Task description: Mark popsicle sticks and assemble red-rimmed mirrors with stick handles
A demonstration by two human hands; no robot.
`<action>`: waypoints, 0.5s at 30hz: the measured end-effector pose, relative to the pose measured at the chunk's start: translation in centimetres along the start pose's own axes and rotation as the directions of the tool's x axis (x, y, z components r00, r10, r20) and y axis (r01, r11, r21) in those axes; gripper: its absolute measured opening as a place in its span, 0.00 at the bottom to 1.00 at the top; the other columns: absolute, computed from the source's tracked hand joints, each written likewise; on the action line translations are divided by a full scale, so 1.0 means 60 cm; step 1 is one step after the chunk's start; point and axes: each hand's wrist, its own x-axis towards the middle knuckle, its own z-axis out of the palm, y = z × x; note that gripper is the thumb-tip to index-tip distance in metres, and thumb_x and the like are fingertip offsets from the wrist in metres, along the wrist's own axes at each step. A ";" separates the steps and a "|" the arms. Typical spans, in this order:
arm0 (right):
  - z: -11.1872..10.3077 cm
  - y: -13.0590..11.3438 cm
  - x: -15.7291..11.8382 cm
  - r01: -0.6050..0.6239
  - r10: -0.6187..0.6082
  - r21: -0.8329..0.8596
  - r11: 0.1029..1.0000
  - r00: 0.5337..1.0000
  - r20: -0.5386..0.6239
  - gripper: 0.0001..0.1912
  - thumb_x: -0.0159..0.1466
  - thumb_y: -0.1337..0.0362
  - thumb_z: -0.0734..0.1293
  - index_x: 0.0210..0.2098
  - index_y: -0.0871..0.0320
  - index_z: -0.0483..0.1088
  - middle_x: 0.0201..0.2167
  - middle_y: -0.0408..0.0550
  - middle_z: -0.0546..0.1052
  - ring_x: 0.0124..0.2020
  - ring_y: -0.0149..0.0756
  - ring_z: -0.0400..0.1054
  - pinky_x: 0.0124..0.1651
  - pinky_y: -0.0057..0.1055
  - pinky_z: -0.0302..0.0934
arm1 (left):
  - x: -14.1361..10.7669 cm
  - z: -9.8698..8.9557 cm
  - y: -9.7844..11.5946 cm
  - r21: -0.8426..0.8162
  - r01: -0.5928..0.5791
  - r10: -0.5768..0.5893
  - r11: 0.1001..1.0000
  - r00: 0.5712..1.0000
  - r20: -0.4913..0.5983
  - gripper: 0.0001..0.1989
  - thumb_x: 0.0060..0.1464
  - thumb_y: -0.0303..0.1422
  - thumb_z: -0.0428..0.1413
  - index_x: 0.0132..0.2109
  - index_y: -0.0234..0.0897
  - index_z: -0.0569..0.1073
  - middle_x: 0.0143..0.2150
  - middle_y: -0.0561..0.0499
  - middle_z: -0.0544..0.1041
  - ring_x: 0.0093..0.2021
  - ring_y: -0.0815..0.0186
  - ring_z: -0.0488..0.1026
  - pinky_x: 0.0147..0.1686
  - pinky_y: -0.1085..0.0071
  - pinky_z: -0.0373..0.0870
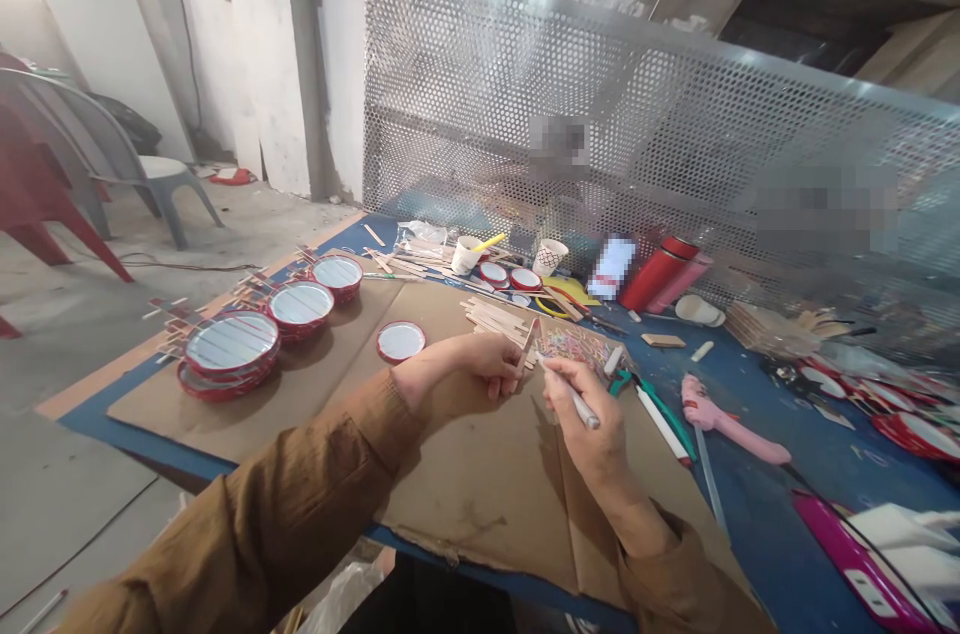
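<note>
Over the middle of the cardboard sheet (465, 504), my left hand (491, 364) pinches a wooden craft stick (528, 346) upright between thumb and fingers. My right hand (589, 414) is closed around a white marker (579, 402), its tip end close to the stick. Whether the tip touches the wood I cannot tell. Behind my hands lie a pile of craft sticks (495, 319) and a scatter of small coloured pieces (574, 346). To the left of my left hand a round red-rimmed disc (400, 341) lies flat on the cardboard.
Stacked red-rimmed discs with sticks (232, 344) stand at the left. On the right are green-handled pliers (667, 419), a pink glue gun (731, 419) and a magenta box of tissues (847, 554). Paper cups (550, 257) and a red bottle (660, 274) stand before a perforated metal panel (465, 94).
</note>
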 end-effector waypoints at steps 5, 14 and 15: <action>0.016 0.012 0.001 0.114 -0.113 -0.051 0.992 0.993 0.027 0.07 0.66 0.62 0.60 0.38 0.56 0.68 0.30 0.45 0.74 0.31 0.33 0.69 0.36 0.30 0.63 | -0.002 0.001 0.001 -0.007 -0.002 0.002 1.000 1.000 -0.009 0.05 0.52 0.25 0.48 0.29 0.33 0.65 0.20 0.58 0.70 0.18 0.75 0.69 0.22 0.78 0.66; 0.035 0.011 -0.016 0.479 -0.471 -0.122 0.869 0.877 0.093 0.07 0.67 0.66 0.59 0.43 0.54 0.66 0.32 0.47 0.78 0.30 0.33 0.72 0.33 0.29 0.62 | -0.002 -0.005 0.004 0.069 0.003 -0.002 0.998 1.000 -0.018 0.04 0.51 0.25 0.50 0.29 0.33 0.67 0.20 0.56 0.70 0.20 0.73 0.70 0.23 0.79 0.64; 0.037 0.011 -0.019 0.520 -0.509 -0.138 0.843 0.854 0.113 0.06 0.67 0.65 0.59 0.41 0.54 0.66 0.30 0.46 0.78 0.26 0.33 0.71 0.30 0.28 0.61 | -0.001 -0.005 0.002 0.070 0.005 -0.002 0.998 1.000 -0.031 0.04 0.50 0.24 0.50 0.29 0.33 0.67 0.20 0.56 0.70 0.20 0.73 0.69 0.23 0.78 0.65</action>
